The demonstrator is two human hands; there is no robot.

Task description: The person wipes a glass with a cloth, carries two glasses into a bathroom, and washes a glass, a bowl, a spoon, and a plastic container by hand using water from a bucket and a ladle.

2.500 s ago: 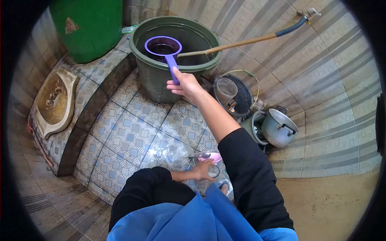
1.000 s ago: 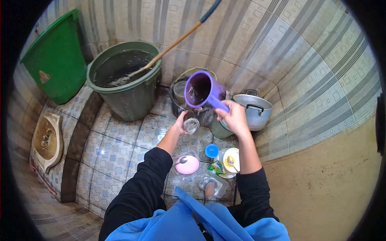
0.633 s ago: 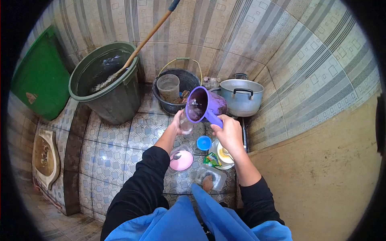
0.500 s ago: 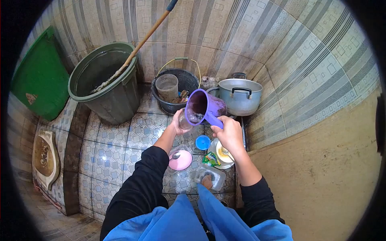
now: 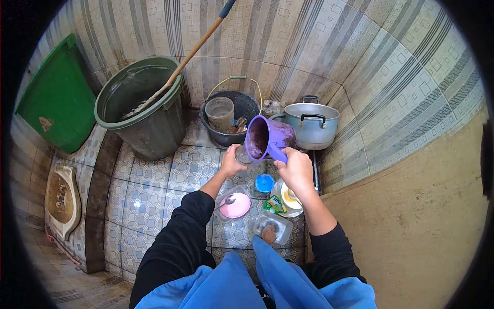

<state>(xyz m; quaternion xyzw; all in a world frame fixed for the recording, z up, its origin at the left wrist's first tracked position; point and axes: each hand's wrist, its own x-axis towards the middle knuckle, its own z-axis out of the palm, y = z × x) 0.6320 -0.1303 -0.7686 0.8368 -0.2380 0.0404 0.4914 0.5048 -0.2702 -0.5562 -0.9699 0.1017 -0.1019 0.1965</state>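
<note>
My right hand (image 5: 297, 167) is wrapped round the handle of a purple water dipper (image 5: 280, 138). The dipper is tipped on its side, its mouth facing left. Fingers of my left hand (image 5: 231, 161) are closed round a clear cup (image 5: 243, 155), close against the dipper's rim and partly hidden by it. Below them on the tiled floor are a blue lid or small bowl (image 5: 264, 183), a pink plate (image 5: 236, 205) with a spoon (image 5: 229, 200), and a green soap packet (image 5: 275, 204) beside a whitish dish (image 5: 292, 198). A clear tray (image 5: 282, 227) holds a brown scrubber (image 5: 268, 234).
A large green bin (image 5: 149, 139) with a wooden-handled mop (image 5: 198, 46) stands at left, near a green lid (image 5: 62, 98). A black bucket (image 5: 224, 138) holds a plastic container (image 5: 219, 114). Back right is a metal pot (image 5: 311, 135). A squat toilet (image 5: 72, 206) lies far left.
The dipper and cup have shifted slightly right in view along with the whole scene. Water that showed at the dipper's mouth is less visible now, and the cup sits more behind its rim.
</note>
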